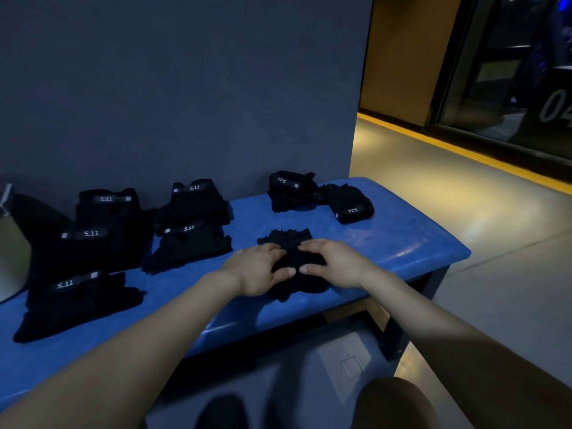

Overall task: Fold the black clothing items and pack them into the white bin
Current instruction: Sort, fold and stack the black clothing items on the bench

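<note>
Hands at centre of a blue padded bench [402,243]. The left hand [257,270] and right hand [331,263] both pinch a bunched black garment [291,243] lying on the bench top, thumbs nearly meeting over its middle; its long axis runs from near the front edge away toward the grey wall [185,88]. Its near part is partly hidden under the hands, and its exact form is hard to make out in the dim light. Left of the grip lie five black garments with 5.11 labels [91,233]; beyond the grip, toward the wall, lie two more with inverted labels [353,210]. A pale container [12,261], cut off at the far left edge, shows no discernible contents.
</note>
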